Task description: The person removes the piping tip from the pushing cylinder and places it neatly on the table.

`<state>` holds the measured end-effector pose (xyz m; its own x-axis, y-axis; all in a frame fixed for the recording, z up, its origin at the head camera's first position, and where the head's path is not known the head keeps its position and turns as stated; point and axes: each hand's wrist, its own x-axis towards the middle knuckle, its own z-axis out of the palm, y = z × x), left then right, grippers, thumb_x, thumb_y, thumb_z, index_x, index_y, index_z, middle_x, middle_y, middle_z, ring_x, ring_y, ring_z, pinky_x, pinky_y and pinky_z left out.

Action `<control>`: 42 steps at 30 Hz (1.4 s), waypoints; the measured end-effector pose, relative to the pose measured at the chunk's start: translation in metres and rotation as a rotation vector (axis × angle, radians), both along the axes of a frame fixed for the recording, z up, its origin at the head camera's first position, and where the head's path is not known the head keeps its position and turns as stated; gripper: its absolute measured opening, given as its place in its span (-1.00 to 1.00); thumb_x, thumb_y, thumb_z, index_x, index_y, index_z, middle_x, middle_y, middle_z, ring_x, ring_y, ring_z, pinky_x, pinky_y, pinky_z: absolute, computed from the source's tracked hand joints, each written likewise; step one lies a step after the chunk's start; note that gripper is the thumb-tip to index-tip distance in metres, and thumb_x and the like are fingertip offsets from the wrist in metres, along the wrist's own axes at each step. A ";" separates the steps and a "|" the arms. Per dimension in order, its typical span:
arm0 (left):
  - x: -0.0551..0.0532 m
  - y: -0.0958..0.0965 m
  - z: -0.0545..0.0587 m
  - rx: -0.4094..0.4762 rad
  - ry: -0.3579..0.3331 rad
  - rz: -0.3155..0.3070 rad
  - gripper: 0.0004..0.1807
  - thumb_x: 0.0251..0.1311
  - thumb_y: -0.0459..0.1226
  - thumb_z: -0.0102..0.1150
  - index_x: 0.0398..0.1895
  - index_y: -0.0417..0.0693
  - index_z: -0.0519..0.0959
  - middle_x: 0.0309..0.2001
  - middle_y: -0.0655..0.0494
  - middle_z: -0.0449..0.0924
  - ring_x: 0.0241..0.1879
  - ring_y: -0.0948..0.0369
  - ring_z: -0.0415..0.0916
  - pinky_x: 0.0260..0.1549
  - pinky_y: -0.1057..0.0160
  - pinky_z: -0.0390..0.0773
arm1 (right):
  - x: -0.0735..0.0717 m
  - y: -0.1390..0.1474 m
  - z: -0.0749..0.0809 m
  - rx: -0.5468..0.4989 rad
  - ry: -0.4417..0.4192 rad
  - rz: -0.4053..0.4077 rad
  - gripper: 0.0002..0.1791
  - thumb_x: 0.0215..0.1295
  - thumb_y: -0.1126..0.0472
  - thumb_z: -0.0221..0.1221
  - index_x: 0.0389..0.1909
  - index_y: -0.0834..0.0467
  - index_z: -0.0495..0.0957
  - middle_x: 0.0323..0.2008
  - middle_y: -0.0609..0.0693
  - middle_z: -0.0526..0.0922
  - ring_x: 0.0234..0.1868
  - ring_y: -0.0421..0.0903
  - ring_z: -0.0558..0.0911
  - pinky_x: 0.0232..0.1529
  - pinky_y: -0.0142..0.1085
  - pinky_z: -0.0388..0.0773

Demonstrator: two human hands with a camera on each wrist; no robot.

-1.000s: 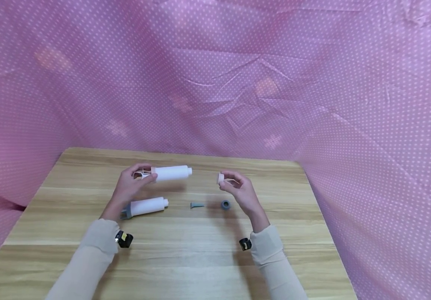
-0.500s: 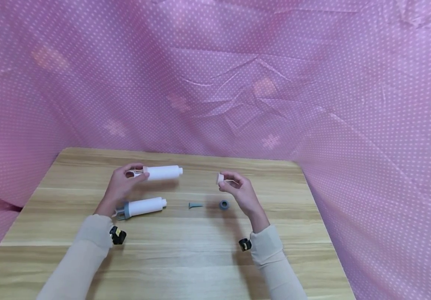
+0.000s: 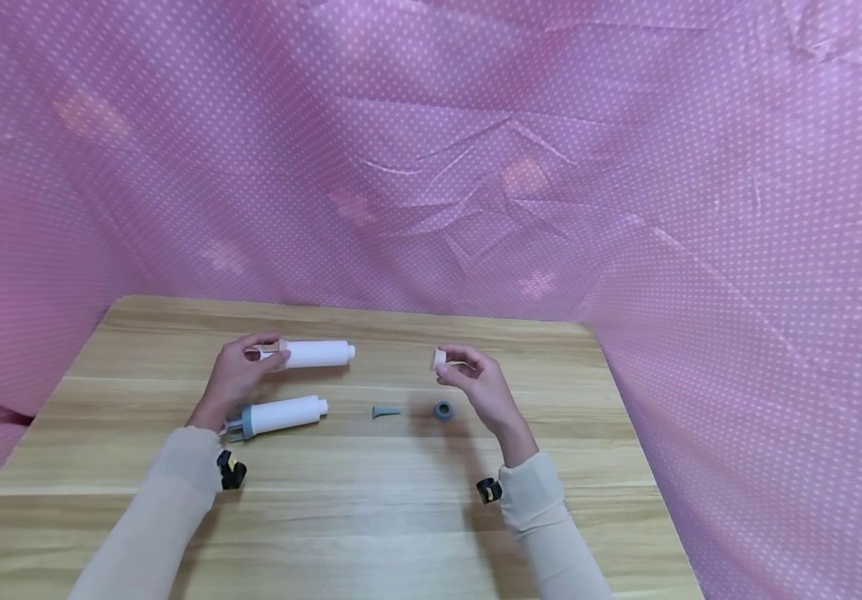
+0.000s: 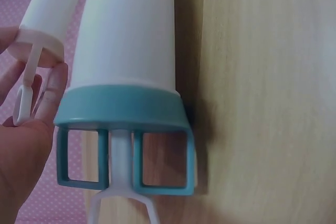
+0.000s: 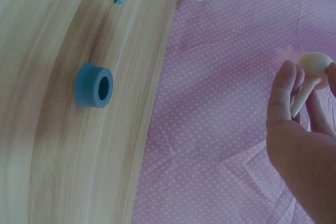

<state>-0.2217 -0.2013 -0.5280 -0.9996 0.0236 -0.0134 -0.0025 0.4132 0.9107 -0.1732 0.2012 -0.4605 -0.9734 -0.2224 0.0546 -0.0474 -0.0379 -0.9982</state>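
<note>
My left hand (image 3: 242, 368) grips a white syringe (image 3: 317, 353) at its pale pink collar, near the back of the table. Its narrow tip points right, and its white plunger handle shows between my fingers in the left wrist view. Nearer me lies a second white syringe (image 3: 284, 414) with a teal collar (image 4: 121, 106) and two square finger loops. My right hand (image 3: 478, 385) pinches a pale round cap (image 5: 314, 64) with a thin stem (image 5: 303, 98), held up to the right. The fingers partly cover the stem.
Between the hands, on the wooden table (image 3: 356, 517), lie a small teal nozzle (image 3: 386, 412) and a teal ring (image 3: 443, 410). A pink dotted cloth (image 3: 431, 208) hangs behind the table and along both sides.
My left hand has moved left with the pink-collared syringe and lowered it toward the tabletop. My right hand keeps its hold on the cap, almost still.
</note>
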 end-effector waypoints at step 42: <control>-0.021 -0.001 -0.024 0.152 -0.224 0.047 -0.33 0.41 -0.09 0.23 0.47 -0.20 0.34 0.35 -0.22 0.38 -0.09 0.33 0.55 0.03 0.24 0.58 | -0.003 0.002 -0.012 0.034 0.006 0.022 -0.59 0.39 0.39 0.23 0.21 0.43 0.47 0.00 0.17 0.54 -0.09 0.05 0.65 0.04 -0.19 0.65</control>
<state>-0.2426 -0.2020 -0.5518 -0.9721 -0.0041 -0.2346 -0.2272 0.2667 0.9366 -0.1760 0.2035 -0.4725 -0.9679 -0.2459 0.0521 -0.0525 -0.0049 -0.9986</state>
